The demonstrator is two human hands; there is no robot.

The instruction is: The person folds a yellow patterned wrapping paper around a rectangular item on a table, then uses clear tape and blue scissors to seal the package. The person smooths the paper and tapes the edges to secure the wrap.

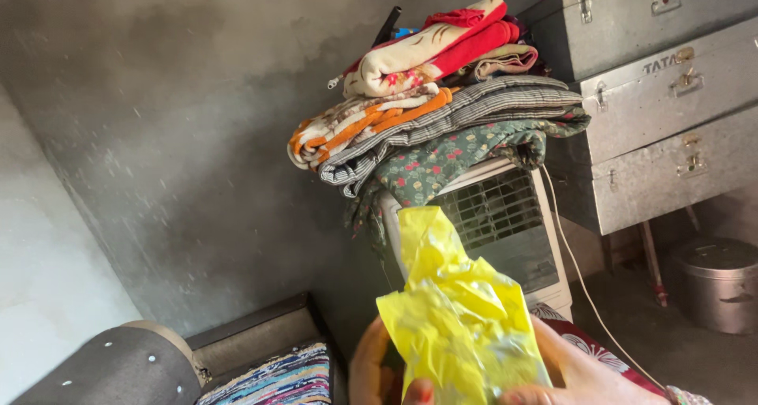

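Note:
A crumpled yellow plastic bag point(458, 310) stands up in the lower middle of the head view. My left hand point(375, 369) grips its lower left side, with a fingertip showing at the bag's bottom edge. My right hand point(580, 369) holds the bag's lower right side, fingers curled under it. Both hands are cut off by the bottom edge of the frame. What is inside the bag is hidden.
Behind the bag a white air cooler point(505, 231) carries a pile of folded blankets point(442, 113). Stacked metal trunks point(663, 113) stand at the right, with a lidded metal tin point(720, 283) on the floor. A dark seat with a striped cushion point(276, 377) sits lower left by the grey wall.

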